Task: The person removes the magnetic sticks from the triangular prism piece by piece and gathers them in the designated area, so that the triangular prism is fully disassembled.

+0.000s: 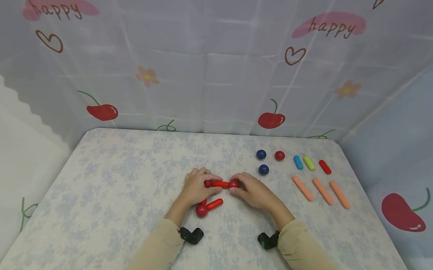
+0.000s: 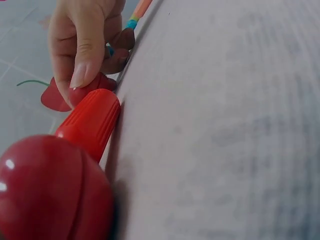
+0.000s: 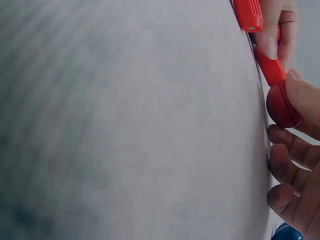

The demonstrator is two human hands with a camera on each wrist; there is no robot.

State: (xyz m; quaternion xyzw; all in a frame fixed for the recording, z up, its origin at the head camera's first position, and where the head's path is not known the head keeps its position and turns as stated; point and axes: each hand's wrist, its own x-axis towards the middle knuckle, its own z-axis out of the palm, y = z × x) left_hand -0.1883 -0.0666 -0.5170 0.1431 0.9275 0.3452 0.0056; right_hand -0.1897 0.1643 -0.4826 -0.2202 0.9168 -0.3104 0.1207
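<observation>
At the left, a tan sleeve (image 1: 157,245) reaches in over the pale, blue-patterned tabletop (image 1: 101,194), with a small black device (image 1: 191,235) at its wrist. The left hand (image 1: 197,187) holds a narrow grip, thumb and forefinger pinching the held rod (image 1: 220,184), red, near its left end, beside the left ball (image 1: 208,183), which the hand partly covers. Closer to the person, the near ball (image 1: 201,210), also red, lies on the tabletop. From it a half-hidden rod (image 1: 204,201) runs toward the left hand; its far end is covered. The slanting rod (image 1: 215,204), red, points from the near ball up to the right, its other end free. The held rod's right end meets the right ball (image 1: 233,184), dark red, which the right hand (image 1: 254,192) pinches between thumb and fingers, its grip as wide as the ball. Further right and farther back lie two blue balls (image 1: 263,169), a loose red ball (image 1: 279,155), then blue (image 1: 298,162), yellow-green (image 1: 308,163) and red short sticks (image 1: 325,167). Nearer the person than these sticks, three peach sticks (image 1: 323,191) lie side by side, slanting.
</observation>
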